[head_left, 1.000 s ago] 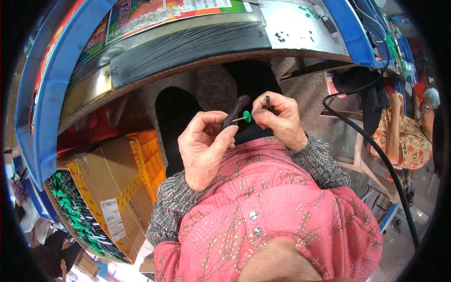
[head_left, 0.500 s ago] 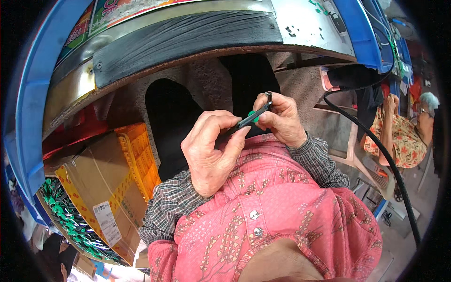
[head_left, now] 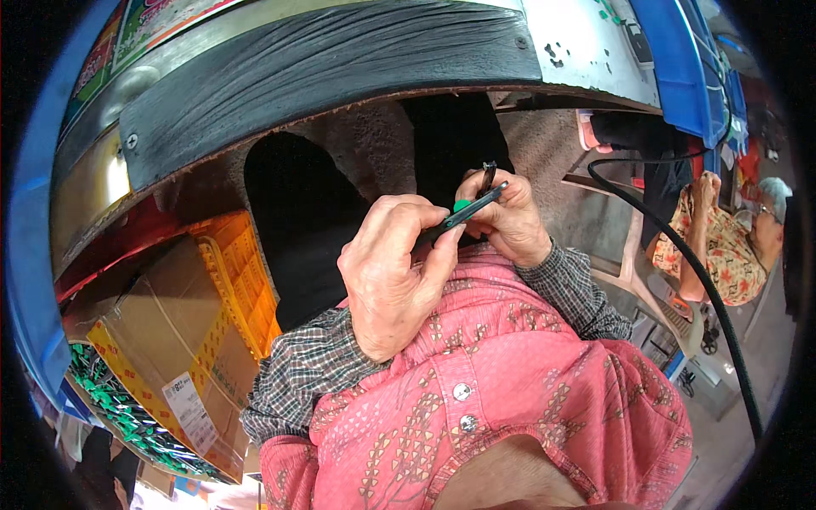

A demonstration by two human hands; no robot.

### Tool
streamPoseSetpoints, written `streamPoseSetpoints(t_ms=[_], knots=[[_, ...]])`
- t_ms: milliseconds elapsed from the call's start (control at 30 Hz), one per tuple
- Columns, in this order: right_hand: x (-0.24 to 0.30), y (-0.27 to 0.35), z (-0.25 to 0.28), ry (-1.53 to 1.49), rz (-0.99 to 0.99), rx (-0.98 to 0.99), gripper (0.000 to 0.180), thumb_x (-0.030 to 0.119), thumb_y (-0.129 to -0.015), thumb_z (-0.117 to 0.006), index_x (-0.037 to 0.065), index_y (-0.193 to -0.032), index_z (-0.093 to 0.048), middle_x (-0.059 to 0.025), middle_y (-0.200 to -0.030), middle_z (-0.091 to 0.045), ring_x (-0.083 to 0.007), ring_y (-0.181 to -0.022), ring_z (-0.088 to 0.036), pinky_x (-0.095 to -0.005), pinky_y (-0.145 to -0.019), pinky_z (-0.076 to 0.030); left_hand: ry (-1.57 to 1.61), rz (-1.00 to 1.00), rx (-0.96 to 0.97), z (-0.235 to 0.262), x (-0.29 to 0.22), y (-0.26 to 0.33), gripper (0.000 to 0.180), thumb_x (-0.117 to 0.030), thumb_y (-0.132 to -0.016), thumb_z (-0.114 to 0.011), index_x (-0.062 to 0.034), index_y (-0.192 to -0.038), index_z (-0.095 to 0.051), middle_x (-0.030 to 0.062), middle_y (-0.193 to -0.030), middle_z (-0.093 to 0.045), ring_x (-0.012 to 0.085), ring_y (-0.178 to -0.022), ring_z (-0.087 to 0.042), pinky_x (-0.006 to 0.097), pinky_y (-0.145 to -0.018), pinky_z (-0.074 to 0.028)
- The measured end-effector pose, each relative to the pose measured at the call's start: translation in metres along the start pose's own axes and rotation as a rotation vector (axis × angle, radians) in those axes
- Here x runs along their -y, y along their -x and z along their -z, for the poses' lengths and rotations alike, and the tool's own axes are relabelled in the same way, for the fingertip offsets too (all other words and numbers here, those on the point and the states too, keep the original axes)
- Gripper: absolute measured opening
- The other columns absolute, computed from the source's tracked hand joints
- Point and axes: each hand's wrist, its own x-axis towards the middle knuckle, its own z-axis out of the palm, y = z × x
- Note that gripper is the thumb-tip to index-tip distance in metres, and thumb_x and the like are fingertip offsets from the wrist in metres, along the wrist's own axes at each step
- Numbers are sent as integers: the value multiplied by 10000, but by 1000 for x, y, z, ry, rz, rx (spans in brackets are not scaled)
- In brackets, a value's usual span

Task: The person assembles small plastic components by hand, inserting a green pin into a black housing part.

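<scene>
My left hand (head_left: pixel 393 270) pinches one end of a slim dark stick-like part (head_left: pixel 473 209) between thumb and fingertips. A bright green piece (head_left: pixel 461 205) sits against the part near its middle. The part slants up to the right, and its far end lies at my right fingers. My right hand (head_left: pixel 517 223) is closed around a small dark metal tool that looks like a nail clipper (head_left: pixel 489 170), its tip sticking up above the fingers. Both hands are close together over my lap, in front of my pink patterned apron (head_left: pixel 510 365).
A bench edge (head_left: pixel 331 81) with a dark facing runs ahead. At left stand a cardboard box (head_left: pixel 183 319), an orange crate (head_left: pixel 242 276) and a pile of green-and-black parts (head_left: pixel 127 408). A black cable (head_left: pixel 705 272) loops at right, near another seated person (head_left: pixel 718 242).
The dark part has turned slightly, and its far end now shows in front of my right fingers. The metal tool stands more upright behind it. My view has shifted a little.
</scene>
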Motion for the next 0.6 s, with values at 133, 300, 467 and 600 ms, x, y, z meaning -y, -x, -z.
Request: streamPoseSetpoints(t_ms=[133,300,467,600], knots=[[-3,-4,5,-20,-14,-4,198,155,-837,-704,6,-912,-596,4,-692,-534,-59,-552,-464,-191,-475,-366,1,9,18,-2,4,-5,187,17,-708,-721,-20,-855,-611,103,-805,-599,207,-665,-625,295,-529,-503],[-2,-6,6,-11,-36,-15,195,159,-846,-694,3,-911,-596,2,-687,-537,-58,-544,-458,-193,-471,-362,-14,-19,3,-5,9,-8,181,15,-711,-718,-18,-852,-609,104,-800,-595,204,-656,-621,291,-515,-501],[-5,-6,9,-22,-25,-21,187,158,-859,-679,3,-914,-592,1,-682,-537,-53,-536,-444,-191,-466,-356,-11,-25,3,-5,12,-9,175,13,-714,-716,-19,-849,-610,105,-801,-594,202,-648,-619,289,-513,-499],[-6,-7,10,-20,-32,-13,197,168,-858,-682,3,-913,-589,2,-681,-534,-52,-536,-442,-191,-464,-351,-19,-11,5,-5,13,-9,174,9,-716,-717,-19,-851,-611,103,-802,-594,202,-640,-618,287,-516,-498]])
